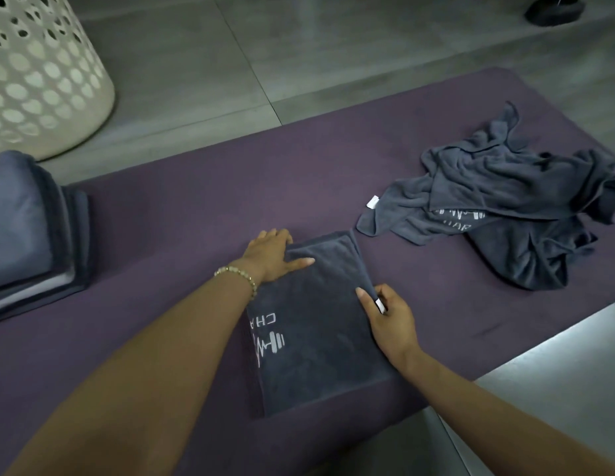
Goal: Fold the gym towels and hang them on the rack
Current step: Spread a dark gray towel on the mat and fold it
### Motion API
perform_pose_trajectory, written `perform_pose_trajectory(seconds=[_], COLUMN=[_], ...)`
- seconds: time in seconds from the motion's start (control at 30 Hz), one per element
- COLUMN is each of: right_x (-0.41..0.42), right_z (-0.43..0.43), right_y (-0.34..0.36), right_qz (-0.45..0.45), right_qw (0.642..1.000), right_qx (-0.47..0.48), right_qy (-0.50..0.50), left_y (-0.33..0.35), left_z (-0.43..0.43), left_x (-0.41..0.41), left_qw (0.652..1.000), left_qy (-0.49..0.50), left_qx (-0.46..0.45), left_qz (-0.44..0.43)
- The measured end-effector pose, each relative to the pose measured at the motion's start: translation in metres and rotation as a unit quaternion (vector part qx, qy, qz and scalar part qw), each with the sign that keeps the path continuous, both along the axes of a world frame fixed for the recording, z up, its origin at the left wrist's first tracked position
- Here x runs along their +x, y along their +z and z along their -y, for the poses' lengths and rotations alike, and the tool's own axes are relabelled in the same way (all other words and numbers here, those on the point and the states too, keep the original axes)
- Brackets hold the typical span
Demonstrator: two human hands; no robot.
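The left grip point(270, 255) lies flat with fingers straight, pressing on the folded towel point(316, 338) at its 11 o'clock corner; a beaded bracelet point(237, 274) circles that wrist. The right grip point(390, 316) pinches the same towel's 3 o'clock edge, thumb on top of the cloth and fingers curled beside a small white tag point(380, 305). The dark grey towel lies between the two grips as a flat rectangle on the purple mat point(196, 218), with a white barbell logo point(270, 345) near its 9 o'clock edge. At 2 o'clock from it, just beyond its far corner, a heap of crumpled towels point(505, 207) of the same grey lies on the mat. Well apart at 9 o'clock a stack of folded towels point(31, 235) rests at the mat's edge. At 11 o'clock a cream perforated basket point(41, 80) stands on the grey tiled floor point(196, 80).
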State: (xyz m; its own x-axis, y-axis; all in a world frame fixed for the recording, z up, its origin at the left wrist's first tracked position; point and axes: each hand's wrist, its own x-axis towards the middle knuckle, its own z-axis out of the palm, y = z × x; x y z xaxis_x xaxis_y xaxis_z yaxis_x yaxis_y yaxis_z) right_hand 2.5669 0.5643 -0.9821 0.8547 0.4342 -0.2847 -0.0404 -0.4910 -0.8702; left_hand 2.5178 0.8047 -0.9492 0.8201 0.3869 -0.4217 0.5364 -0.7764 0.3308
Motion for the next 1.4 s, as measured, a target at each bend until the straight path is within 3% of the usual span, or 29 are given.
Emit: perform_pose_trajectory(seconds=[0.2, 0.3, 0.43, 0.6, 0.73, 0.83, 0.97, 1.03, 1.1, 1.17, 1.3, 1.4], right_x=[0.001, 0.002, 0.002, 0.000, -0.007, -0.014, -0.029, -0.039, -0.053, -0.068, -0.090, -0.097], right_z=[0.001, 0.001, 0.002, 0.003, 0.003, -0.008, -0.033, -0.048, -0.065, -0.081, -0.111, -0.129], right_y=[-0.003, -0.001, 0.002, 0.010, 0.021, 0.032, 0.057, 0.075, 0.092, 0.106, 0.127, 0.143], right_qz=[-0.015, -0.022, -0.024, -0.033, -0.033, -0.064, -0.240, -0.372, -0.511, -0.559, -0.537, -0.478], right_qw=[1.000, 1.000, 1.000, 0.999, 0.999, 0.997, 0.966, 0.923, 0.843, 0.803, 0.824, 0.852], right_qx=[-0.001, -0.004, -0.006, -0.015, -0.015, 0.027, 0.068, 0.095, 0.157, 0.188, 0.144, 0.154], right_qy=[-0.001, 0.003, 0.012, 0.021, 0.017, -0.021, -0.067, -0.013, 0.055, 0.089, 0.110, 0.152], left_y=[0.016, 0.023, 0.035, 0.061, 0.101, 0.138, 0.185, 0.200, 0.211, 0.220, 0.231, 0.223], left_z=[-0.013, -0.014, -0.011, -0.002, 0.005, 0.008, 0.009, 0.009, 0.006, -0.001, -0.029, -0.054], left_x=[0.016, 0.014, 0.007, -0.004, -0.016, -0.038, -0.075, -0.096, -0.117, -0.139, -0.191, -0.238], left_qw=[0.983, 0.979, 0.977, 0.978, 0.947, 0.918, 0.856, 0.825, 0.801, 0.781, 0.743, 0.735], left_qy=[-0.013, -0.011, -0.024, 0.037, 0.137, 0.175, 0.230, 0.271, 0.307, 0.344, 0.420, 0.446], left_qx=[-0.062, -0.086, -0.048, -0.087, -0.274, -0.356, -0.463, -0.492, -0.506, -0.506, -0.491, -0.471], left_qz=[-0.173, -0.184, -0.205, -0.183, -0.095, -0.032, 0.021, 0.056, 0.094, 0.127, 0.176, 0.198])
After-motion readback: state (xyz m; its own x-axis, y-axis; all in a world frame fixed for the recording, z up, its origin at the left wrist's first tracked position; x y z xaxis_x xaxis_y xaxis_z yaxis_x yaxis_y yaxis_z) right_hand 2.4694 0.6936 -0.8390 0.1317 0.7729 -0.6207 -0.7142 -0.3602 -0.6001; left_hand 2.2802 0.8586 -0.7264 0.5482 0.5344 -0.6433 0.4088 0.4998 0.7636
